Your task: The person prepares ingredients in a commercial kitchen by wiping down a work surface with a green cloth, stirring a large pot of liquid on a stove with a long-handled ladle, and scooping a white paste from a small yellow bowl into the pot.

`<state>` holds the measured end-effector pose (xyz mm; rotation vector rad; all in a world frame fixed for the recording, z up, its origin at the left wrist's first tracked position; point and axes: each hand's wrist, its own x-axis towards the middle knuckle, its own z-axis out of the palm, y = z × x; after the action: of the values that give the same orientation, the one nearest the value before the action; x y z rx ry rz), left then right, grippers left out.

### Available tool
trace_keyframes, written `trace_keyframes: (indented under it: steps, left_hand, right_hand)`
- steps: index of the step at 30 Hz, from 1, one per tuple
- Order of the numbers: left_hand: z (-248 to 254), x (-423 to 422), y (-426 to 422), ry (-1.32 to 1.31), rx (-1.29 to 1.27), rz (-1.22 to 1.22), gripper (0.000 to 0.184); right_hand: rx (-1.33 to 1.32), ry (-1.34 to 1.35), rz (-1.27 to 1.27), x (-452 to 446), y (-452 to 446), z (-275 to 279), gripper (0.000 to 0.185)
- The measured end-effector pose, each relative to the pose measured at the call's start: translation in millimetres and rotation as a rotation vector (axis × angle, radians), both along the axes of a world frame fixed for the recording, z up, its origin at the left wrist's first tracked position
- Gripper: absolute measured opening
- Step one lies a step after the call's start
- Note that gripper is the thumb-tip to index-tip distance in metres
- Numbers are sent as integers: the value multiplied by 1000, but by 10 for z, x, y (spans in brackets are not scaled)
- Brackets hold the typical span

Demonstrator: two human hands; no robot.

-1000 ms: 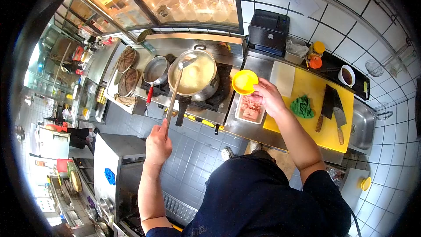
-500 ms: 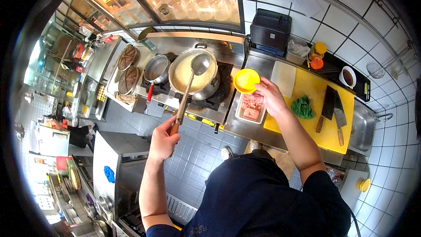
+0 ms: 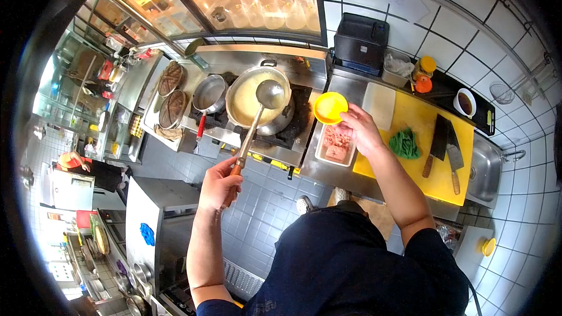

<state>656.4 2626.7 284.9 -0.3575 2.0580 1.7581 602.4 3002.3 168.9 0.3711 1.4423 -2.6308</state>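
My left hand [image 3: 219,184] is closed round the wooden-ended handle of a long metal ladle [image 3: 269,93]. The ladle's bowl is over the right part of a large pot [image 3: 243,79] of pale, creamy liquid on the stove. In my right hand [image 3: 362,130] I grip a small yellow bowl [image 3: 329,108] by its right edge; a little pale content seems to be in it. Below that hand a white tray [image 3: 319,151] of pink chopped meat stands on the steel counter, near the yellow cutting board [image 3: 439,181].
A red-handled saucepan [image 3: 209,93] stands left of the pot. On the cutting board lie a green cloth [image 3: 404,143] and two cleavers [image 3: 440,140]. A sink [image 3: 485,169] is at the right. Another person [image 3: 73,161] is at the far left.
The ladle's bowl has shifted slightly right and down over the pot, and my left hand has turned a little. The yellow bowl has barely moved. The distant person has come further into view.
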Motion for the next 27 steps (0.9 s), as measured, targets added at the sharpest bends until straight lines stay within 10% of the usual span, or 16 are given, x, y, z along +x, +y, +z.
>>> trace_keyframes:
  steps: [27]
  left_hand:
    - [984, 640, -219, 165, 226, 160, 61]
  right_hand:
    - [-74, 20, 155, -745, -1038, -85, 33]
